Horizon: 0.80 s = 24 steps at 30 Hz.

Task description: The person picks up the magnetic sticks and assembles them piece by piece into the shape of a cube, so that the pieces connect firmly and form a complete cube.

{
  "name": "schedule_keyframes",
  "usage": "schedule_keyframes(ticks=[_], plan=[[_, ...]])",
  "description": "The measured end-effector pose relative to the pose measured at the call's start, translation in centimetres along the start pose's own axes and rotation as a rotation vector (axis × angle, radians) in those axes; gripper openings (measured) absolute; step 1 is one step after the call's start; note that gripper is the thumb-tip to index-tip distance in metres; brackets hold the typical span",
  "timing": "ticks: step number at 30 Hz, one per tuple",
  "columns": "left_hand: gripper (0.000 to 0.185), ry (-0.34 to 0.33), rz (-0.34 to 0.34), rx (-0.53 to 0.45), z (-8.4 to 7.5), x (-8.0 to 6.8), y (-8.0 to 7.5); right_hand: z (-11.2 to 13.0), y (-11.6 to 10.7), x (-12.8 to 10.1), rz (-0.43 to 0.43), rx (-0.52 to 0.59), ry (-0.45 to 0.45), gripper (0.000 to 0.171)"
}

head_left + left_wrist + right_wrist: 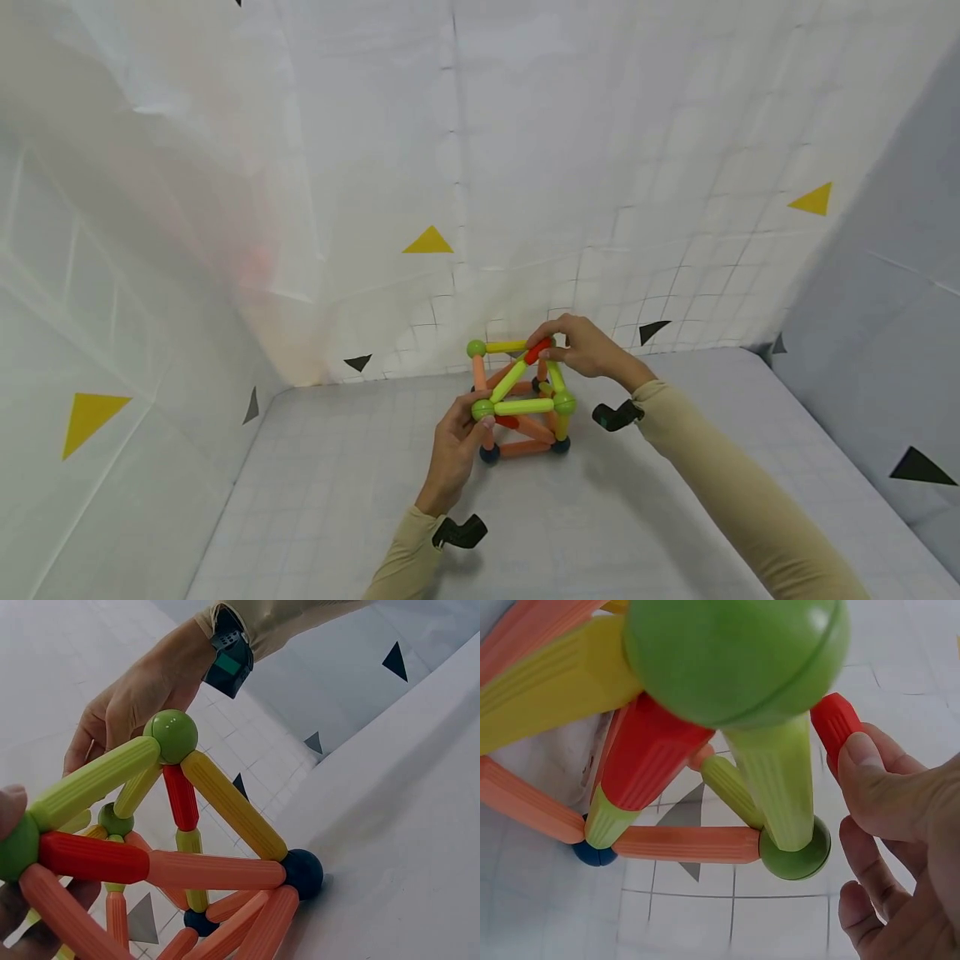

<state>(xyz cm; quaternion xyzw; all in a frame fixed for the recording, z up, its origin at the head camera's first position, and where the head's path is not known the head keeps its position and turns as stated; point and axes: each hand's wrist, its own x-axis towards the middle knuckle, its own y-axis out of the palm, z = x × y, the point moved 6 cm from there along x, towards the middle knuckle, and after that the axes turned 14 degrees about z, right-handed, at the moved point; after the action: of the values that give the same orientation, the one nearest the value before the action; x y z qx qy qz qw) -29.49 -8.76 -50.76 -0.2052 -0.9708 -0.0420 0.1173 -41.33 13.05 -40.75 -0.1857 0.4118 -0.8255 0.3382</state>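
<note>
Rod-and-ball frame (522,402) standing on gridded desk (337,500), left hand (456,446) grip pinching green corner ball (482,409), right hand (588,348) grip pinching red rod (537,351) at top.

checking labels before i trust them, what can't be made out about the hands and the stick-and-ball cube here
- Head view: right hand covers the cube top far corner and its grip on the red stick.
- Left wrist view: left hand cut off by the edge.
- Right wrist view: green ball blurred, hiding the frame behind.
</note>
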Motion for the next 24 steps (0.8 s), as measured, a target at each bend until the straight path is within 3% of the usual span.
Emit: schedule_keyframes(ticks=[8, 15, 20, 24], plan=[[0.039, 0.008, 0.000, 0.002, 0.0, 0.1, 0.1, 0.2, 0.1, 0.0, 0.012, 0.016, -0.032, 0.025], [0.039, 0.019, 0.003, 0.000, -0.1, 0.2, 0.1, -0.3, 0.3, 0.1, 0.018, 0.011, 0.011, 0.024], [0.040, 0.018, -0.002, -0.002, 0.0, 0.2, 0.0, 0.6, 0.3, 0.4, 0.003, -0.069, -0.053, 0.023], [0.040, 0.009, -0.005, -0.009, 0.0, 0.1, 0.1, 1.2, 0.5, 0.7, 0.014, -0.102, -0.026, 0.024]])
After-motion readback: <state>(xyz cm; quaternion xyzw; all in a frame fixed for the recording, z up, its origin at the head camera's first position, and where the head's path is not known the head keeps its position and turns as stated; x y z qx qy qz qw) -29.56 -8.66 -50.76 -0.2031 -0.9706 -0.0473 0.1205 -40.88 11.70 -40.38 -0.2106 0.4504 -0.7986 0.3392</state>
